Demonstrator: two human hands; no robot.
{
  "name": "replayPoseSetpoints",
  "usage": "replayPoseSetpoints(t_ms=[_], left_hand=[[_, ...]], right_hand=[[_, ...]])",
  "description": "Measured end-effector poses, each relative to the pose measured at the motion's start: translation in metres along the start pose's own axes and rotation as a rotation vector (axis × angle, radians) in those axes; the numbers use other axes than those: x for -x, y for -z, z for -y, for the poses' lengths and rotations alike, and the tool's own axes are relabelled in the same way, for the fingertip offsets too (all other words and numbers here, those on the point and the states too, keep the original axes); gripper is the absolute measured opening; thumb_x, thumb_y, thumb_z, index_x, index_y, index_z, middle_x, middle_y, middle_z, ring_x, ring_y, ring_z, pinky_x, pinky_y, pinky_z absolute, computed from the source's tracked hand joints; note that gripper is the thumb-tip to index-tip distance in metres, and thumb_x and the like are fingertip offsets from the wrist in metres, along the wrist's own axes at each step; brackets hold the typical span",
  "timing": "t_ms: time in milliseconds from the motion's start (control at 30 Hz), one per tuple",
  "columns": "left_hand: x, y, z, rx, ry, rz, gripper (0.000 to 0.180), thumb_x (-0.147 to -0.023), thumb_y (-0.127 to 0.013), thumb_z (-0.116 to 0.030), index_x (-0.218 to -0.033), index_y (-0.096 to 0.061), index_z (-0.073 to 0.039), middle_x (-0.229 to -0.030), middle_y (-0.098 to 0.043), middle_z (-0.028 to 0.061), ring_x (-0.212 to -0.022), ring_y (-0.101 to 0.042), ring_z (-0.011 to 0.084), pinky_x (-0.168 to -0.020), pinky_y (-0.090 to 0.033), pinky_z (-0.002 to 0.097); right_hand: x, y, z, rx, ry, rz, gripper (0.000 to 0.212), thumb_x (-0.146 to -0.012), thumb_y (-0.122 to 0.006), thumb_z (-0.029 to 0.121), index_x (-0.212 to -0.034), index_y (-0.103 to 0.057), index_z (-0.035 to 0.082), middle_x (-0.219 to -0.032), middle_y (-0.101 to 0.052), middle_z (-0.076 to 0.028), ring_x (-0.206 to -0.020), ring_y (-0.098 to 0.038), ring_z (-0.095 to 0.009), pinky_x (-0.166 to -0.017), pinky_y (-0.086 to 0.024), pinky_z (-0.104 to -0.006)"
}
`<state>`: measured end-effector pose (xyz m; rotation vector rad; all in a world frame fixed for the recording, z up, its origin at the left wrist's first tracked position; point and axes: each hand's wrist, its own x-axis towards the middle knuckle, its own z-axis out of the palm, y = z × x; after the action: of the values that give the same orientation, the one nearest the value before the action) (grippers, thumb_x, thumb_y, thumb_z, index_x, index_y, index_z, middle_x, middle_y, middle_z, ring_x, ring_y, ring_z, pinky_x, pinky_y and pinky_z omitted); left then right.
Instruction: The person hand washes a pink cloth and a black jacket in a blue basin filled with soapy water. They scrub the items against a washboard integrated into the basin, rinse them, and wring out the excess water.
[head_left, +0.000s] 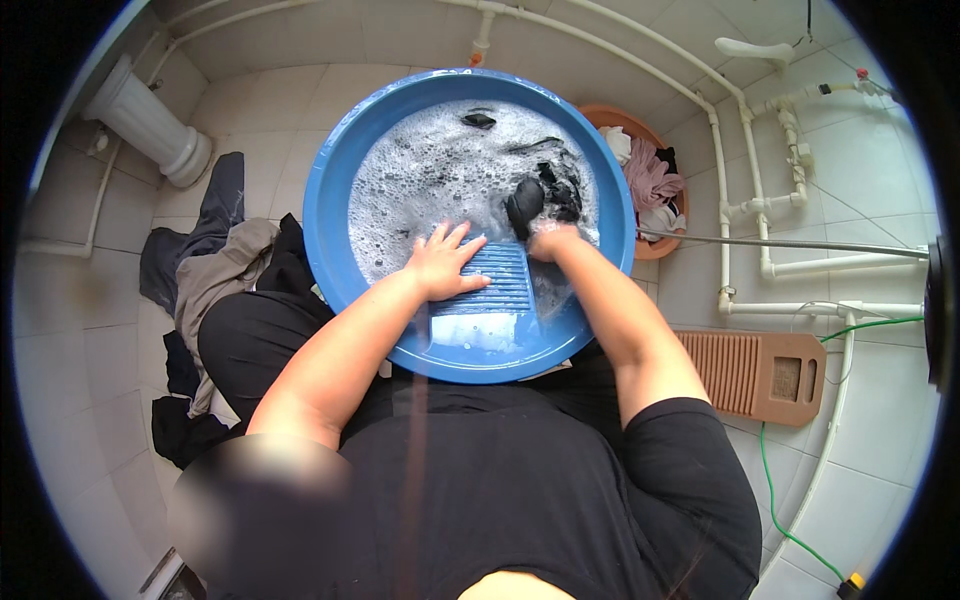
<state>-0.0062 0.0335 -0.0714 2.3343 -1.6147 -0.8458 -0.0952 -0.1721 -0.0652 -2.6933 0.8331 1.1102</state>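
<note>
Nearest the camera is the wearer's black short-sleeved T-shirt (pixel 510 480), filling the space behind both hands. The blue round washtub (pixel 325 210) surrounds the left hand (pixel 447 265) and the right hand (pixel 552 240), with foamy suds (pixel 420 160) spread beyond the left fingertips. Well out to the left of the left hand, a heap of dark and taupe garments (pixel 225 262) lies on the tiles. Behind and to the right of the right hand is a brown washboard (pixel 725 370); beyond that hand, outside the washtub, an orange tub (pixel 610 117) holds a pink garment (pixel 652 180) among others.

Under the left hand sits a blue ribbed scrubbing panel (pixel 500 280). That hand is flat, fingers splayed wide, gripping nothing. The wet black cloth (pixel 524 208) bunches just beyond and left of the right hand, whose fingers are hidden, so I cannot tell whether they grip it.

For good scrubbing, the left palm should brace firmly, clear of the stroke, while the cloth is rubbed along the ridges in short, even, well-soaped passes.
</note>
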Motion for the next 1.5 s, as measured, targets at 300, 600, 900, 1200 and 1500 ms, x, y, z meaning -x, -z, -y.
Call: replayPoseSetpoints(t_ms=[300, 600, 900, 1200, 1500], left_hand=[[-0.034, 0.051, -0.022, 0.544, 0.015, -0.429, 0.094, -0.063, -0.076, -0.030, -0.140, -0.026, -0.008, -0.137, -0.033, 0.0227, -0.128, -0.032, 0.0355, -0.105, -0.028, 0.0409], [-0.007, 0.124, -0.058, 1.423, 0.082, -0.087, 0.033, -0.082, -0.057, -0.011, -0.115, -0.054, -0.010, -0.102, -0.060, 0.0072, -0.095, -0.057, 0.0199, -0.077, -0.050, 0.0374], [0.023, 0.129, -0.086, 1.995, -0.512, -0.036, 0.038, -0.083, -0.050, -0.004, -0.120, -0.045, 0.002, -0.112, -0.056, 0.0157, -0.105, -0.055, 0.0267, -0.090, -0.046, 0.0419], [0.011, 0.067, -0.011, 1.739, 0.213, -0.421, 0.060, -0.080, -0.057, -0.057, -0.117, -0.051, -0.009, -0.118, -0.054, 0.0087, -0.113, -0.048, 0.0226, -0.092, -0.040, 0.0448], [-0.014, 0.039, 0.006, 1.548, 0.223, -0.280, 0.037, -0.085, -0.062, -0.029, -0.112, -0.058, -0.004, -0.103, -0.062, 0.0109, -0.096, -0.058, 0.0179, -0.085, -0.044, 0.0306]], right_hand=[[0.088, 0.080, -0.018, -0.951, 0.671, -0.613, 0.033, -0.064, -0.054, 0.006, -0.096, -0.058, -0.001, -0.094, -0.060, -0.015, -0.090, -0.057, -0.026, -0.081, -0.044, -0.0328], [0.119, 0.076, -0.033, -1.181, 0.753, -0.555, 0.049, -0.073, -0.060, 0.004, -0.120, -0.046, 0.001, -0.107, -0.054, -0.003, -0.098, -0.050, -0.011, -0.089, -0.039, -0.0252], [0.103, 0.037, -0.010, -2.341, 0.471, 0.451, 0.065, -0.084, -0.038, 0.062, -0.129, -0.046, 0.015, -0.129, -0.048, -0.013, -0.116, -0.045, -0.036, -0.092, -0.035, -0.0622], [0.084, 0.024, 0.018, -2.587, 0.522, 0.455, 0.043, -0.086, -0.044, 0.030, -0.112, -0.055, -0.002, -0.114, -0.058, -0.018, -0.105, -0.057, -0.027, -0.095, -0.043, -0.0422], [0.036, -0.004, 0.014, -1.437, 0.302, -0.228, 0.038, -0.079, -0.061, 0.033, -0.099, -0.060, 0.001, -0.099, -0.062, -0.010, -0.093, -0.056, -0.017, -0.080, -0.044, -0.0301]])
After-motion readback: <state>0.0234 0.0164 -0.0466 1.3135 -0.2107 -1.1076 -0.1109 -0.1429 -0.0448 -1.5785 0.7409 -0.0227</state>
